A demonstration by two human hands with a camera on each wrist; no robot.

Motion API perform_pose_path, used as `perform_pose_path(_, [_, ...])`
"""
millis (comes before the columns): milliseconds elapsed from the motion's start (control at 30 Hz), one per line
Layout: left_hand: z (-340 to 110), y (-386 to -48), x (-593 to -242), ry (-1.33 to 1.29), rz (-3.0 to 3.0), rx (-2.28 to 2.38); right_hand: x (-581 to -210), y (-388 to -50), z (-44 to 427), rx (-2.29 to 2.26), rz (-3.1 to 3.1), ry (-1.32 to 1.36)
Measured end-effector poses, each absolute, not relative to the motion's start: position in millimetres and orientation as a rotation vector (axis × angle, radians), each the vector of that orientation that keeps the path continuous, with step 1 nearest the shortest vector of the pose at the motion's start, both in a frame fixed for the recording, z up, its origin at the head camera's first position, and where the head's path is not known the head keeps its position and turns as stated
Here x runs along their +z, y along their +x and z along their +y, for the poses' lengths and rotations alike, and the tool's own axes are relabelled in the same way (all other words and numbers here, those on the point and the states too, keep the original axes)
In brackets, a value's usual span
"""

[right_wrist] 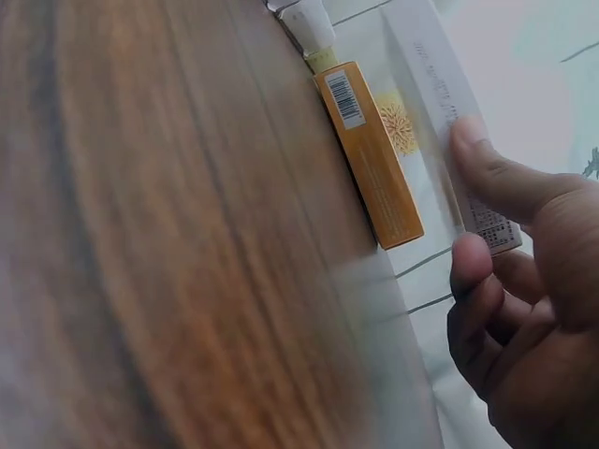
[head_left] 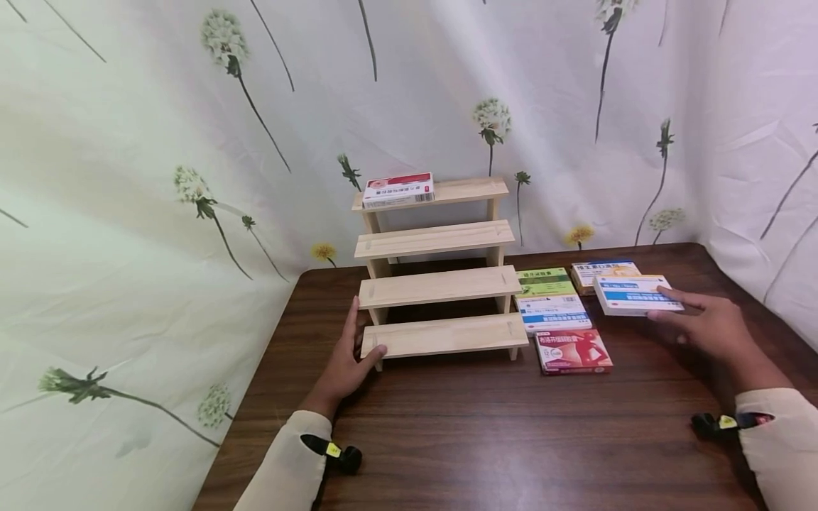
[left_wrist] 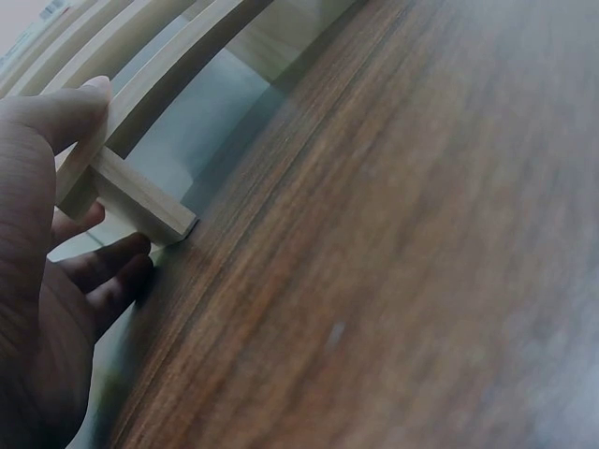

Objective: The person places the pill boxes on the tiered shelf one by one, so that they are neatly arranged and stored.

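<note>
In the head view a four-step wooden rack (head_left: pixel 441 284) stands on the table. The left hand (head_left: pixel 345 362) lies at its left end, the thumb on the lowest step and the other fingers along the side; the left wrist view shows the thumb on the wood (left_wrist: pixel 140 103). At the right, the right hand (head_left: pixel 716 330) pinches a white and blue box (head_left: pixel 629 294) between thumb and fingers, held above the table. In the right wrist view that box (right_wrist: pixel 440 103) is tilted beside an orange-sided box (right_wrist: pixel 370 154).
A red and white box (head_left: pixel 399 190) lies on the top step. Right of the rack lie a green box (head_left: pixel 546 282), another white and blue box (head_left: pixel 554 314) and a red box (head_left: pixel 573 351). The orange-sided box (head_left: pixel 603 270) lies behind the held one. A patterned curtain hangs behind.
</note>
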State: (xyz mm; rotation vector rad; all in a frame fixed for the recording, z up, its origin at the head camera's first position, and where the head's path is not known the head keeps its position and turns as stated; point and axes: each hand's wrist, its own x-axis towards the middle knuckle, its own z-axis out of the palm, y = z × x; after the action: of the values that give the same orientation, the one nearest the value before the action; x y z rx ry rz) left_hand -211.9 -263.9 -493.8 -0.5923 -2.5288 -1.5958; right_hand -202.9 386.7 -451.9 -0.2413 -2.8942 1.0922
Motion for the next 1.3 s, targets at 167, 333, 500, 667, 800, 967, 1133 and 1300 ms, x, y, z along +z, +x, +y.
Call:
perform_pose_path(167, [-266.0,-210.4,-494.2,-0.578,-2.532,-1.581,-442.1,-207.7,382.7,1.111,-2.858,-0.25])
perform_pose_path(333, [-265.9,-210.9,-494.5,-0.583,-2.54,-1.567,-430.3,-214.9,376.8,1.12,-2.815,-0.24])
perform_pose_path(500, [-265.5,-211.4,-494.2,-0.584,-2.539,-1.565,-413.4,-227.4,368.2,1.208,-2.792,-0.219])
perform_pose_path(667, [-265.5,-211.3,-494.2,-0.587,-2.541,-1.577,-396.8,-241.8,358.0,1.305,-2.749,-0.226])
perform_pose_path(800, [-265.5,-211.2,-493.6,-0.585,-2.545,-1.573,-385.9,-253.2,349.3,1.289,-2.712,-0.177])
perform_pose_path(967, [-265.7,-210.8,-494.2,-0.59,-2.54,-1.574,-371.4,-261.7,335.5,1.262,-2.701,-0.156])
perform_pose_path(1133, [-265.6,-211.6,-493.7,-0.591,-2.528,-1.576,-351.1,-269.7,315.4,1.377,-2.629,-0.157])
perform_pose_path(1300, [-264.2,-210.8,-493.2,-0.583,-2.534,-1.579,-332.5,-275.7,297.4,1.436,-2.574,-0.135])
